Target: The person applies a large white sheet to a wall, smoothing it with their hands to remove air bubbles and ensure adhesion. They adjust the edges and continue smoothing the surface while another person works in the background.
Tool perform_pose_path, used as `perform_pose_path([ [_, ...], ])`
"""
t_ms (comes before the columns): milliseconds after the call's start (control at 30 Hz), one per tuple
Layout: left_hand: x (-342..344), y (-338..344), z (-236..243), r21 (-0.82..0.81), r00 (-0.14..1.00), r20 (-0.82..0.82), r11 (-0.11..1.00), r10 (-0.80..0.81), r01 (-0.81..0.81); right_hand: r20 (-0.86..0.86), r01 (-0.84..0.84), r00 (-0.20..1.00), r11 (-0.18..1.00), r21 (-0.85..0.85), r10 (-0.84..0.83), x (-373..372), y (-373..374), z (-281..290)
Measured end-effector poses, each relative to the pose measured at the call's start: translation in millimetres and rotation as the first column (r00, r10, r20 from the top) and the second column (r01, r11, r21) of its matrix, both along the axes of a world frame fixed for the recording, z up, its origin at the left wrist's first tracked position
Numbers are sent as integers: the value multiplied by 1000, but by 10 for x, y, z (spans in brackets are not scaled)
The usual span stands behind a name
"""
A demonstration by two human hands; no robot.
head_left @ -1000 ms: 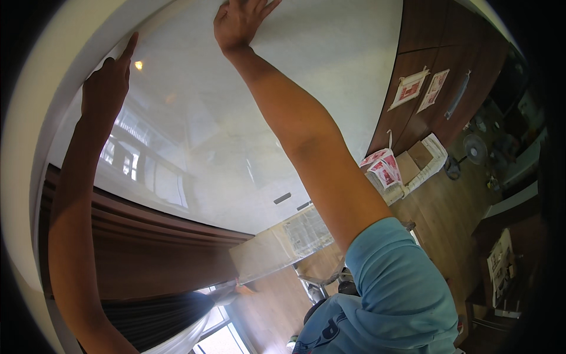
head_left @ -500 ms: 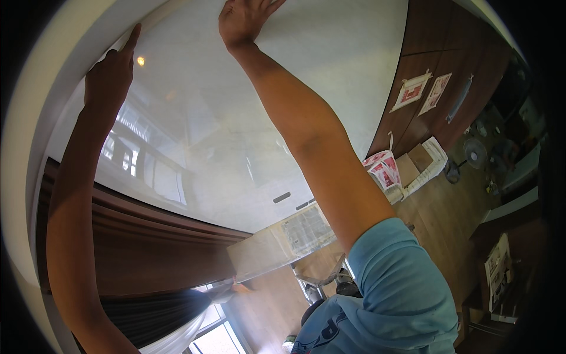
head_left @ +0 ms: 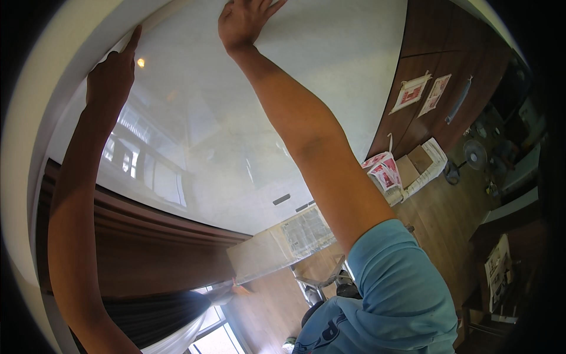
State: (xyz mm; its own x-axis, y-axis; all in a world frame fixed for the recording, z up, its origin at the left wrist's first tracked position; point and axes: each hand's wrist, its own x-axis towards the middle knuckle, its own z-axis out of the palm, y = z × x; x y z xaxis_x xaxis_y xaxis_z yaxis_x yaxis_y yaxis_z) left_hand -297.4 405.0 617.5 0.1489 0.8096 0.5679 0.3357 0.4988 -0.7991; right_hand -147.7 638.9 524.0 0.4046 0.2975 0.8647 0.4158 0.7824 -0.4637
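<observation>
A large glossy white panel (head_left: 330, 76) fills the upper middle, reflecting windows and a small warm light. My left hand (head_left: 111, 78) is at the panel's upper left edge, beside the pale border (head_left: 59, 82). Its index finger is stretched along the seam; the other fingers are bent and partly hidden. A thin pale strip (head_left: 122, 42) shows beside that finger, and whether I grip it is unclear. Higher up, my right hand (head_left: 240, 26) rests against the panel with its fingers spread and nothing seen in them. The fingertips run out of the picture's top.
Brown wood panelling (head_left: 433, 65) with taped papers stands at the right. Below the white panel runs a plastic-covered ledge (head_left: 306, 233). A dark gathered curtain (head_left: 147, 318) hangs at the lower left. Metal ladder-like legs (head_left: 318, 280) and a fan (head_left: 474, 154) stand on the wood floor.
Both hands keep practically the same places. The left forearm has shifted very slightly to the right.
</observation>
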Motion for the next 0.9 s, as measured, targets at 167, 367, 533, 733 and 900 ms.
perform_pose_path([
  [167, -1, 22, 3, 5, 1000, 19, 1000, 22, -22, -6, 6, 1000, 1000, 22, -6, 1, -3, -1],
  [367, -10, 27, -7, 13, 1000, -2, 1000, -13, 13, 44, 167, 985, 986, 20, -168, -39, 34, -14],
  [533, -19, 33, -10, 25, 998, -35, 998, -59, 60, -29, 44, 999, 997, 60, -42, -60, 72, -15],
  [733, -14, 65, 2, 7, 1000, -27, 1000, -8, 8, -56, 47, 998, 995, 85, -42, -67, 61, -15],
  [900, -3, 70, -5, 14, 999, -2, 999, -41, 41, -63, 50, 997, 995, 92, -44, -77, 68, -19],
])
